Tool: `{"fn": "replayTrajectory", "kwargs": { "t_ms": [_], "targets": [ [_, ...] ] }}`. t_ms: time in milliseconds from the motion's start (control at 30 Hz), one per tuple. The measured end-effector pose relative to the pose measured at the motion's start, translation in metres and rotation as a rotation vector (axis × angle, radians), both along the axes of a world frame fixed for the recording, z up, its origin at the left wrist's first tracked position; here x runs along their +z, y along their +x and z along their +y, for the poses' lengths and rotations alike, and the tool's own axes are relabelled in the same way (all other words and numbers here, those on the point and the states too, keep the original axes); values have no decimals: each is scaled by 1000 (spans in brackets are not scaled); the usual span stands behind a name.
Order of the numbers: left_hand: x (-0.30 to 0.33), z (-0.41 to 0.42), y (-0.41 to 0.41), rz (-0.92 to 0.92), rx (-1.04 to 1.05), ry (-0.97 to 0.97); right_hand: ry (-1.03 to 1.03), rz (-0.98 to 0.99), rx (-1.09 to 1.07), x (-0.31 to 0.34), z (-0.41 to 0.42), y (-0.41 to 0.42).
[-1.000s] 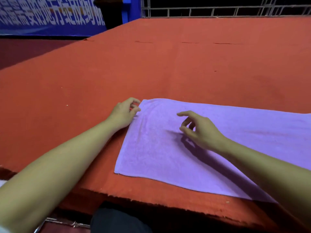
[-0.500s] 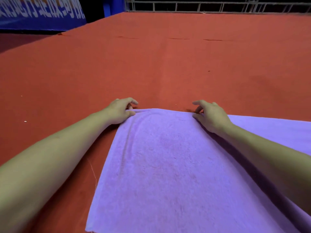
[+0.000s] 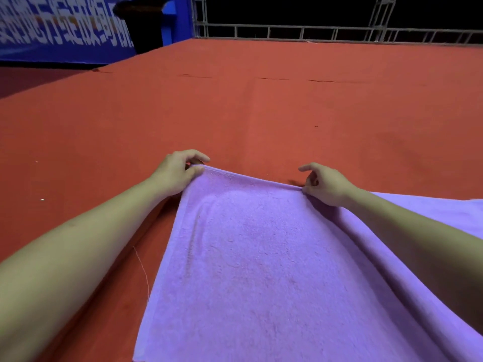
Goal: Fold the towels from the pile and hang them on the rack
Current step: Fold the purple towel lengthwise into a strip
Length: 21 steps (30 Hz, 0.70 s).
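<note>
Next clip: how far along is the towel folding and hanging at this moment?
Early. Done: one purple towel lies spread on the red table. In hand: the left hand pinches its far left corner, the right hand pinches the far edge further right, apparently starting a fold. Left: no fold is finished, and neither the rack nor the pile is in view.

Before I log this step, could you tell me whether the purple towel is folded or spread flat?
Spread, not yet folded: the towel lies in one layer on the red surface.
</note>
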<state>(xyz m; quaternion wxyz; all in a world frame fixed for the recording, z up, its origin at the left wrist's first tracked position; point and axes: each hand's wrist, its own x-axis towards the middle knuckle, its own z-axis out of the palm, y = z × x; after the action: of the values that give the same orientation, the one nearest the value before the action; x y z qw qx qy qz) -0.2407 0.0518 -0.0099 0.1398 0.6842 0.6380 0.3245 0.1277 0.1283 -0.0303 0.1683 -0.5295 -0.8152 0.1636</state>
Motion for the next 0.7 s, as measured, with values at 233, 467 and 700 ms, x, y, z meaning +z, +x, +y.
{"fn": "replayTrajectory", "kwargs": {
  "t_ms": [233,467,700],
  "targets": [
    [6,-26,-6,-189,11,46,39,103,21,13,-17,13],
    [9,-121,-4,-204,-2,22,135,217,54,42,-107,36],
    [-12,-232,3,-232,39,-57,133,126,196,39,-219,43]
  ]
}}
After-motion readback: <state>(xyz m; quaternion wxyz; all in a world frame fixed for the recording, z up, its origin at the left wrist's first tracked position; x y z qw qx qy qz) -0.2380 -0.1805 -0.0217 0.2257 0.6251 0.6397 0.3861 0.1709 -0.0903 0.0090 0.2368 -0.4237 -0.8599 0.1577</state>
